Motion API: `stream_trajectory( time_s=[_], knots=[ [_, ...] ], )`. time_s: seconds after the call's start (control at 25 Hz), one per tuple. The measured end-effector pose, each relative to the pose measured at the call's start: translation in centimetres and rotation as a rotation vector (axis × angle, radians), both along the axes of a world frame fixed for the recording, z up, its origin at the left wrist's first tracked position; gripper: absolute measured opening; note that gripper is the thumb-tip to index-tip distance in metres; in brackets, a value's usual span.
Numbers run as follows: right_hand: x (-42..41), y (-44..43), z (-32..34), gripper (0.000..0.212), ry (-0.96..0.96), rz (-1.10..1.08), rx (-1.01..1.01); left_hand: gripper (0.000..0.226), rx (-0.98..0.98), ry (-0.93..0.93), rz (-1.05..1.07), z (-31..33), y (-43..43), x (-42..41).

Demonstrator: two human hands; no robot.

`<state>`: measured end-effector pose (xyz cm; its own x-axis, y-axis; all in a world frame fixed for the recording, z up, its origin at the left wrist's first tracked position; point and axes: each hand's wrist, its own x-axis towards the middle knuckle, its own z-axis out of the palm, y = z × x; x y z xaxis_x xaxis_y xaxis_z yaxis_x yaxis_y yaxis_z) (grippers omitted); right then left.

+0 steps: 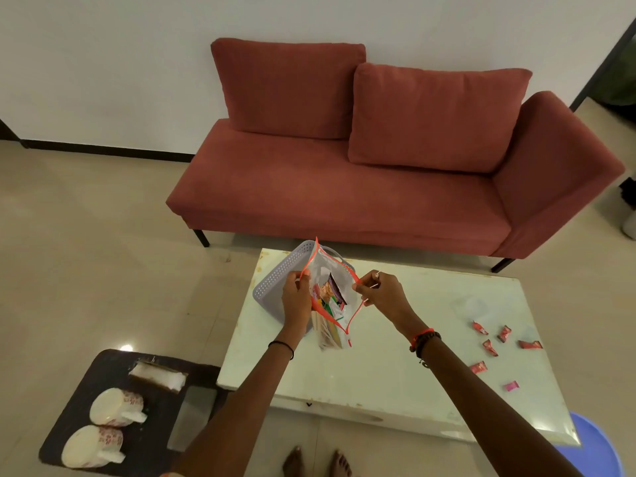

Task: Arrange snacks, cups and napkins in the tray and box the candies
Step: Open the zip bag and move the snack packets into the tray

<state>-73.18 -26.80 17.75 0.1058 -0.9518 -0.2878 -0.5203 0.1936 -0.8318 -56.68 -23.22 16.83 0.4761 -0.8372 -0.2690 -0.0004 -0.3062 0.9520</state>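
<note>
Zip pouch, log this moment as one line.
left hand: holding zip pouch rim | right hand: holding opposite rim | pouch: open, snacks inside | candies: loose on table

A low table (pixel 378 366) stood in front of a sofa (pixel 344 187). A basket (pixel 275 277) sat at the table's far left corner. Just before it, a zip pouch (pixel 330 304) holding snack packets (pixel 330 290) was held above the table between the left hand (pixel 296 297) and the right hand (pixel 382 290). Candies (pixel 495 342) lay scattered on the table's right side. On a mat (pixel 103 438) on the floor, left of the table, lay two cups (pixel 110 425) on their sides, with napkins (pixel 158 375) behind them.
</note>
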Motion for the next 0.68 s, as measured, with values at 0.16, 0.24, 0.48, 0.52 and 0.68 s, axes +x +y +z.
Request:
stream_trajectory(
  time_s=[0.16, 0.24, 0.48, 0.52, 0.68],
  knots=[
    [0.9, 1.2, 0.0, 0.024, 0.211, -0.052, -0.310, 0.024, -0.053, -0.152, -0.019, -0.5, 0.1, -0.7],
    [2.6, 2.0, 0.3, 0.010, 0.197, 0.020, -0.453, 0.022, -0.077, -0.190, -0.013, -0.9, 0.4, -0.7],
    [8.0, 2.4, -2.7, 0.023, 0.497, 0.582, 0.059, 0.015, -0.070, -0.253, 0.038, -2.4, 1.8, 0.2],
    [8.3, 2.5, -3.8, 0.027, 0.501, 0.570, 0.118, 0.014, -0.068, -0.272, 0.053, -2.7, 2.1, 0.4],
    [9.6, 2.7, -6.9, 0.036, 0.536, 0.480, 0.221, 0.016, -0.054, -0.299, 0.091, -3.5, 2.6, 1.1]
  ],
)
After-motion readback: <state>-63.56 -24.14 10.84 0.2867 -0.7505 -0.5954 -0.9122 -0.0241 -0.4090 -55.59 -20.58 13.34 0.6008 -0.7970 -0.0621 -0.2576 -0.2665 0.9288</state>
